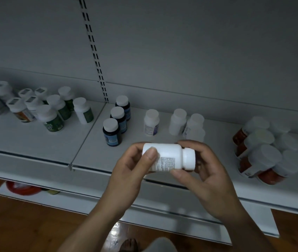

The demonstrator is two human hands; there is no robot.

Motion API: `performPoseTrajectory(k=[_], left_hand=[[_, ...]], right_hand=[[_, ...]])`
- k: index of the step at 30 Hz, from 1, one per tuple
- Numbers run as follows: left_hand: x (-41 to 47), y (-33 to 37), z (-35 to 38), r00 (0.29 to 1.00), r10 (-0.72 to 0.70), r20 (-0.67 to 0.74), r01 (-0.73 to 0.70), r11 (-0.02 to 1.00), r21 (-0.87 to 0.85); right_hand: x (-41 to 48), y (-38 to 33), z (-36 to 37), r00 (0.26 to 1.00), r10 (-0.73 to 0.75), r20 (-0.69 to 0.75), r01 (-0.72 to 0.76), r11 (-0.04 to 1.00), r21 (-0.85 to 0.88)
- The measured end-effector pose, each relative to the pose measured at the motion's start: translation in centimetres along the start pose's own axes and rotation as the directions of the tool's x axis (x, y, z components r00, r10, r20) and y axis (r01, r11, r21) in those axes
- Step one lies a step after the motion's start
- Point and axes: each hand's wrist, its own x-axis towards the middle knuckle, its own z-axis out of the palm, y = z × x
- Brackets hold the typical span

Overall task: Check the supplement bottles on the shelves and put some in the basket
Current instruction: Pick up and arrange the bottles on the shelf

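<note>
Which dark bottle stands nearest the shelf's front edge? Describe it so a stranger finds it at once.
Start at the slotted upright in the back wall. Just to its right on the shelf, three dark bottles line up front to back. Yours is the front dark bottle, nearest the hands, with a blue label.

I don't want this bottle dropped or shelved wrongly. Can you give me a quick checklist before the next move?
1. Both hands on the white bottle: ok, left hand at its base, right hand by the cap.
2. Cap on: ok.
3. Label readable: cannot tell, the print faces the camera but is too small.
4. Basket within reach: cannot tell, none in view.
5. Free spot on the shelf in front of the dark bottles: ok.
6. Nearby white bottles upright: ok.
</note>
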Motion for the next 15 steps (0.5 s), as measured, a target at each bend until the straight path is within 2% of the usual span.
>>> performPoseTrajectory(k=[3, 6, 11, 15], left_hand=[[-0.19, -0.08, -0.34, 0.994, 0.053, 0.092, -0.048, 0.997, -0.053], [-0.03, 0.15, -0.57, 0.982, 0.090, 0.169, -0.075, 0.992, -0.097], [0.44, -0.11, -0.26, 0.997, 0.040, 0.072, -0.032, 0.994, -0.102], [0.41, -0.16, -0.37, 0.990, 0.062, 0.127, -0.049, 0.994, -0.102]], right_hand=[[0.07, 0.10, 0.08, 0.994, 0.105, -0.030, -0.100, 0.985, 0.144], [-0.03, 0.16, 0.07, 0.988, 0.153, -0.029, -0.145, 0.970, 0.195], [-0.56, -0.05, 0.08, 0.995, 0.103, 0.002, -0.101, 0.970, 0.223], [-0.45, -0.19, 0.20, 0.989, 0.137, -0.058, -0.119, 0.961, 0.248]])
